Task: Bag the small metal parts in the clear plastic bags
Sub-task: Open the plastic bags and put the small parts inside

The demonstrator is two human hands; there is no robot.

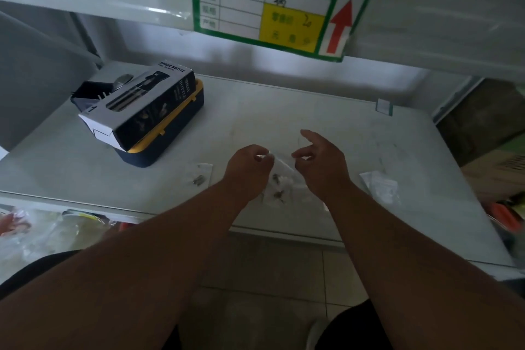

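Note:
A small clear plastic bag [279,172] hangs between my two hands just above the white shelf [284,111]. My left hand [247,167] pinches its top left corner. My right hand [321,159] pinches the top right corner with thumb and forefinger, the other fingers spread. Dark small metal parts [277,179] show inside the bag, and more parts [279,194] lie at or under its lower end. Left of my hands lies another clear bag [205,170] with metal parts [199,179] in it.
A spray bottle box [139,108] rests on a blue and yellow case [159,145] at the back left. Empty clear bags [380,186] lie on the right. A green label [272,6] hangs from the upper shelf. Packaged goods sit below left.

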